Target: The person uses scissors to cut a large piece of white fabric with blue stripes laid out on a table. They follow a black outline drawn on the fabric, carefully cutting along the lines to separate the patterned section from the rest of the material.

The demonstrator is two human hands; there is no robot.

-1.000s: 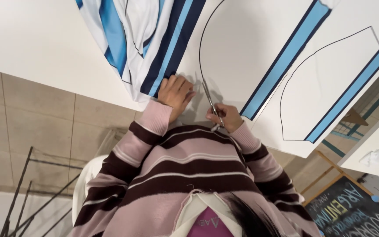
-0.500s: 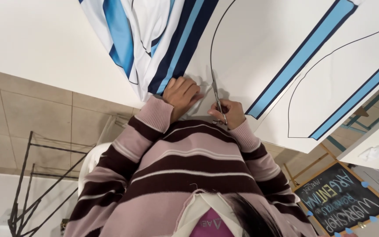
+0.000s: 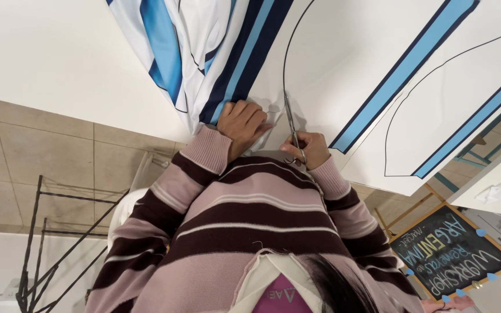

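The right hand (image 3: 311, 148) is holding scissors (image 3: 292, 124) and cutting the white cloth (image 3: 343, 64) along a black line (image 3: 288, 58). The left hand (image 3: 242, 122) is pressing flat on the cloth beside the scissors. The next snip needs to follow the curve.

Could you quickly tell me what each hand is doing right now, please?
Left hand: open, pressing flat on the white fabric.
Right hand: closed around the scissors, blades on the drawn line.

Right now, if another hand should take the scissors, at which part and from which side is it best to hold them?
Best at the ring handles, low on the scissors, where the right hand already grips them. The thin blades point away from the person, along the black line on the white striped fabric. Come from the person's side, probably; the left hand presses the fabric beside them.
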